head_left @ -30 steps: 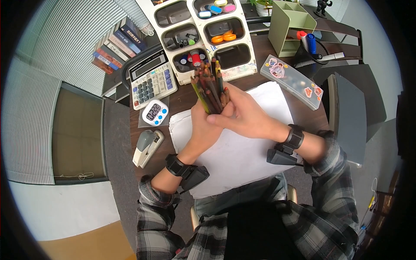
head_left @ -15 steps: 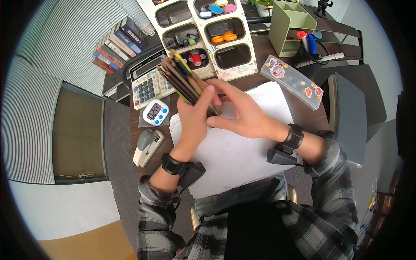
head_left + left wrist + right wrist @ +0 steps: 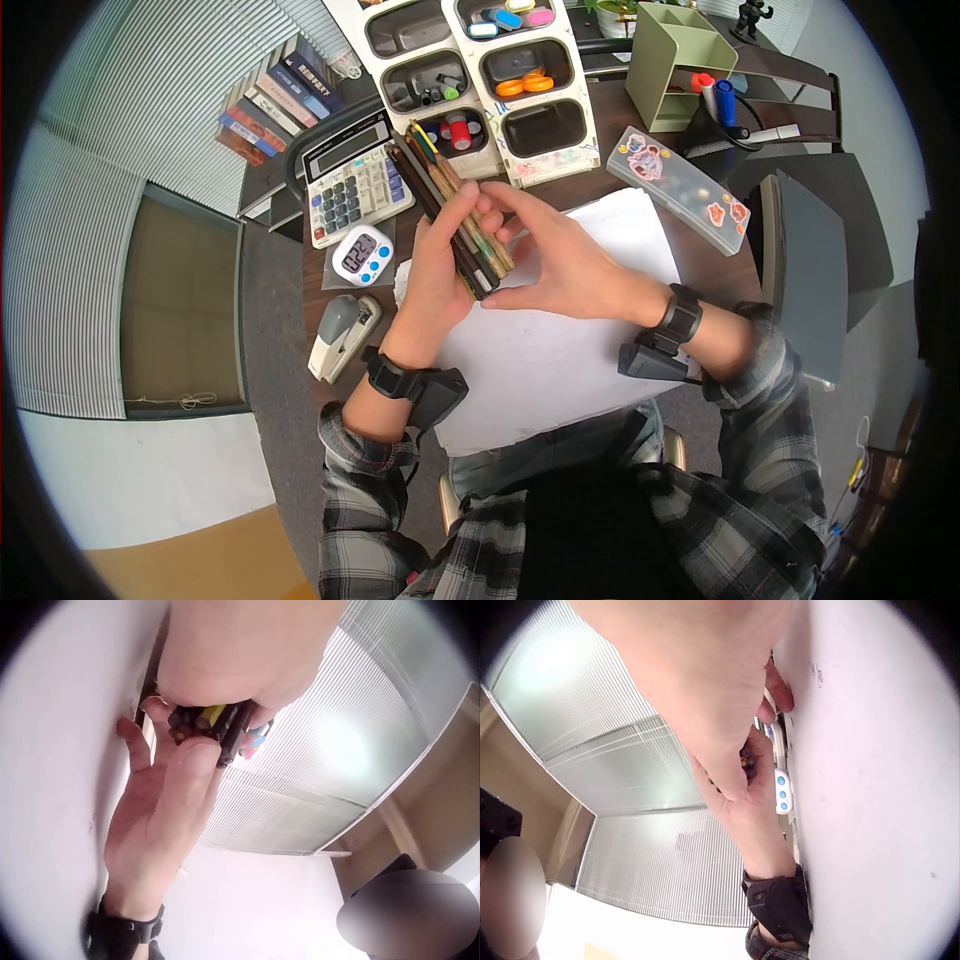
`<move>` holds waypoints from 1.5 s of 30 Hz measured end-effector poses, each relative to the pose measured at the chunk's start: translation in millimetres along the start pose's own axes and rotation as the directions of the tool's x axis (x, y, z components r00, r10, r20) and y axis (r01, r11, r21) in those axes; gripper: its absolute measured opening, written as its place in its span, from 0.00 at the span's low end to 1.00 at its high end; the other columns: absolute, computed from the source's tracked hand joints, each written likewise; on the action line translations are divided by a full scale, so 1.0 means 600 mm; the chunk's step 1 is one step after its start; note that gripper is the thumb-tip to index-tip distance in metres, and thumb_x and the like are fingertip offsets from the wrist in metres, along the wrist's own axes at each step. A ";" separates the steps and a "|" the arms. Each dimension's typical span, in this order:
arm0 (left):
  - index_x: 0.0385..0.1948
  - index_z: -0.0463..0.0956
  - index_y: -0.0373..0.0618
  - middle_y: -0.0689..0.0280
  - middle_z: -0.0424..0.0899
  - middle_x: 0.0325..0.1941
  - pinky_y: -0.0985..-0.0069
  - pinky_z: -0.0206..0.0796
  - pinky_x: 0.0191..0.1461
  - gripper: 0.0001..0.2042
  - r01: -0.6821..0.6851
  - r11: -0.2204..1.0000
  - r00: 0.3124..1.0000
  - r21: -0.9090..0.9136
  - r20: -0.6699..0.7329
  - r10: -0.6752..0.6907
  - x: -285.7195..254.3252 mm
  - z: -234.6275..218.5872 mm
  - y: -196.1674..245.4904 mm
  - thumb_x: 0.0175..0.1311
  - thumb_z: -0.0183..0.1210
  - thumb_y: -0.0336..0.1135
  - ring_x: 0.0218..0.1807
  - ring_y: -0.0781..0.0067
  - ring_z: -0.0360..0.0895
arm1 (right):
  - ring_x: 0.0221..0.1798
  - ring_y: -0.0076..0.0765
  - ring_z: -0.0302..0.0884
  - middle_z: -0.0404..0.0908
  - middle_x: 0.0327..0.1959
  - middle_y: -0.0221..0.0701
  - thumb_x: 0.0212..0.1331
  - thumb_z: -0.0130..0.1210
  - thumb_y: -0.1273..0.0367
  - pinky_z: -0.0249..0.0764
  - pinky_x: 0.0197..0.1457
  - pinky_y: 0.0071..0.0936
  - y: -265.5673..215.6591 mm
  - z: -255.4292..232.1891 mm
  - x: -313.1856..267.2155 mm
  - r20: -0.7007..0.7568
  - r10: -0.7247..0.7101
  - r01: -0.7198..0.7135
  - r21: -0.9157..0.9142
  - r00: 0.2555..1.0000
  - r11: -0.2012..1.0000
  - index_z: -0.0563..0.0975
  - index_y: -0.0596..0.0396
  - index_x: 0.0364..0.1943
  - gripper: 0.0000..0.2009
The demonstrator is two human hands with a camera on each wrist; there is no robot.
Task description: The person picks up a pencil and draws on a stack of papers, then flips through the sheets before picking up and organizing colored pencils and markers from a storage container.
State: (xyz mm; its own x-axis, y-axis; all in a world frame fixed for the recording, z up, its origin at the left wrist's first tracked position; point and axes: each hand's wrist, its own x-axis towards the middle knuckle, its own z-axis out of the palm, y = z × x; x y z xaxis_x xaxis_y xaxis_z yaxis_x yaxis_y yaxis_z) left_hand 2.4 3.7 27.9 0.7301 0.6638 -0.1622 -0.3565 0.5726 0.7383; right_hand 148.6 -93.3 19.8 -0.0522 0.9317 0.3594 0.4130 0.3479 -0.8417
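A bundle of coloured pencils (image 3: pixel 484 256) leans up and to the left over the paper. My left hand (image 3: pixel 436 275) grips it from the left, with the thumb laid across the shafts. My right hand (image 3: pixel 575 262) curves loosely beside the lower ends, its thumb tip touching them and its index finger reaching toward the left fingers. Seen from the left wrist, the pencil ends (image 3: pixel 213 716) poke out close to the right thumb. In the right wrist view, that thumb partly covers the ends (image 3: pixel 748 762).
White paper (image 3: pixel 560 370) lies under both hands. A stapler (image 3: pixel 343 338), a timer (image 3: pixel 362 255) and a calculator (image 3: pixel 350 190) stand left. Behind is a compartment organizer (image 3: pixel 545 165) holding markers and orange scissors handles. To the right lie a clear pencil case (image 3: pixel 685 195) and a pen cup (image 3: pixel 715 140).
The bundle has tipped from nearly upright to leaning left. My left hand has shifted left with it, while my right hand has loosened from around the pencils to their lower ends.
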 end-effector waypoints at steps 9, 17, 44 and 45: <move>0.34 0.71 0.47 0.72 0.72 0.28 0.79 0.71 0.39 0.08 0.029 1.000 1.000 0.000 0.012 -0.029 0.000 -0.002 -0.007 0.74 0.54 0.39 0.32 0.78 0.74 | 0.53 0.42 0.76 0.74 0.54 0.42 0.44 0.76 0.64 0.76 0.56 0.33 -0.013 -0.005 0.000 0.002 0.044 -0.044 -0.010 0.999 0.999 0.58 0.63 0.69 0.48; 0.34 0.72 0.47 0.72 0.72 0.28 0.79 0.72 0.38 0.08 0.048 0.998 0.999 -0.045 0.019 -0.047 0.000 -0.003 -0.009 0.73 0.54 0.39 0.31 0.78 0.74 | 0.55 0.45 0.76 0.75 0.54 0.43 0.43 0.77 0.63 0.76 0.58 0.35 -0.009 -0.005 0.000 -0.015 -0.031 0.029 -0.099 0.999 0.995 0.57 0.63 0.69 0.50; 0.33 0.75 0.47 0.72 0.78 0.27 0.81 0.75 0.38 0.10 0.093 0.990 0.995 -0.103 0.049 -0.089 0.002 -0.001 -0.009 0.71 0.59 0.42 0.32 0.78 0.79 | 0.55 0.49 0.80 0.76 0.55 0.47 0.44 0.76 0.61 0.80 0.54 0.36 0.001 -0.004 -0.001 -0.030 -0.052 0.047 -0.135 0.998 0.990 0.58 0.60 0.69 0.48; 0.32 0.75 0.47 0.72 0.78 0.27 0.81 0.75 0.38 0.10 0.094 0.991 0.995 -0.100 0.040 -0.090 0.002 -0.001 -0.009 0.71 0.59 0.42 0.32 0.78 0.79 | 0.55 0.49 0.80 0.76 0.55 0.46 0.44 0.76 0.61 0.80 0.53 0.36 -0.001 -0.005 -0.001 -0.023 -0.033 0.029 -0.139 0.999 0.990 0.59 0.60 0.68 0.48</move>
State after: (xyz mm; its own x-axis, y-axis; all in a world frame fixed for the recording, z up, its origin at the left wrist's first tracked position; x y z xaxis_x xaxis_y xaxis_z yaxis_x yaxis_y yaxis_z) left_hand 4.9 1.7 23.2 0.7819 0.5898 -0.2018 -0.3428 0.6773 0.6510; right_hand 151.0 -94.3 21.5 -0.0451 0.9172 0.3959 0.5332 0.3572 -0.7669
